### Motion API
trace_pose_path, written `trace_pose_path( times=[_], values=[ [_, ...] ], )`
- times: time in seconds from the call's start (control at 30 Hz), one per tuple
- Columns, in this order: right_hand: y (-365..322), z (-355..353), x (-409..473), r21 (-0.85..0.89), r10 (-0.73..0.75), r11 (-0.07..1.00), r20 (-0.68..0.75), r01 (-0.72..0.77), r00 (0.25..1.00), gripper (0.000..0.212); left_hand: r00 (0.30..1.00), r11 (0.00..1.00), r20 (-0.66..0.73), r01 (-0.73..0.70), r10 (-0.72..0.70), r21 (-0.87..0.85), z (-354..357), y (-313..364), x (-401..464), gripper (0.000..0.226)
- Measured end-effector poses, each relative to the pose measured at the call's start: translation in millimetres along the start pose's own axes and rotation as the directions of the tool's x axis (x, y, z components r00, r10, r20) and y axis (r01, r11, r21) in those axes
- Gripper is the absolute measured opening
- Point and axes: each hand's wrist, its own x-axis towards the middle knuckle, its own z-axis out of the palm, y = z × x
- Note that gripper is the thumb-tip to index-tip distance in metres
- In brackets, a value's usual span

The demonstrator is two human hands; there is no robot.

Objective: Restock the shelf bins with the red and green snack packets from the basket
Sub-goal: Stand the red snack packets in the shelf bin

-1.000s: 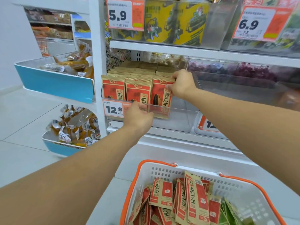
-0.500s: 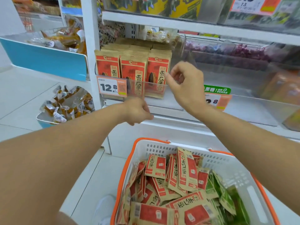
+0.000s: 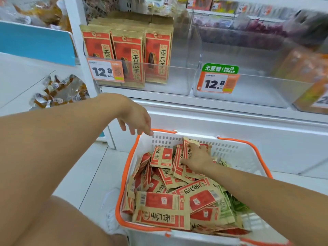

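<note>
In the head view, a white plastic basket with an orange rim point(image 3: 245, 144) sits on the floor at the near centre, below the shelf. It is piled with flat red-and-tan paper snack packets point(image 3: 160, 206), and green packets point(image 3: 229, 205) show along its right side. The right hand point(image 3: 197, 158) reaches down into the far part of the basket and lies on upright red packets there, fingers spread over their faces; whether any of them is actually gripped cannot be told. The left hand point(image 3: 135, 119) hangs above the basket's far left corner, fingers loosely apart and pointing down, holding nothing.

On the far shelf, a clear plastic bin on the left point(image 3: 177, 84) holds rows of upright red packets point(image 3: 158, 55) behind an orange-and-white price tag reading 12.8 point(image 3: 105, 71). Just right of it, a second clear bin point(image 3: 257, 91) carries a tag with a green no-sugar label point(image 3: 219, 79).
</note>
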Motion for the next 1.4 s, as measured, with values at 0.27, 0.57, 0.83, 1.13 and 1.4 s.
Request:
trace_pose_path(
  times=[0.27, 0.57, 0.83, 1.13, 1.4],
  values=[
    [-43, -126, -14, 0.319, -0.107, 0.947, 0.410, -0.032, 0.906, 0.035, 0.973, 0.986, -0.178, -0.159, 0.149, -0.043, -10, 22, 1, 0.083],
    [-77, -235, -51, 0.770, -0.538, 0.637, 0.414, 0.032, 0.734, 0.098, 0.822, 0.765, -0.493, -0.505, 0.285, -0.399, -19, 34, -8, 0.032],
    [-139, -244, -49, 0.350, -0.646, 0.507, -0.450, 0.788, 0.616, 0.016, 0.523, 0.508, -0.822, -0.657, -0.225, -0.557, -33, 19, -11, 0.051],
    [-198, -245, 27, -0.017, -0.504, 0.844, -0.368, 0.536, 0.782, 0.029, 0.586, 0.562, -0.728, -0.488, -0.356, -0.668, -28, -14, -8, 0.057],
    [-215, -224, 74, 0.110, -0.406, 0.849, -0.492, 0.517, 0.770, 0.053, 0.637, 0.647, -0.727, -0.447, -0.256, -0.618, -19, -24, -8, 0.051]
  ],
)
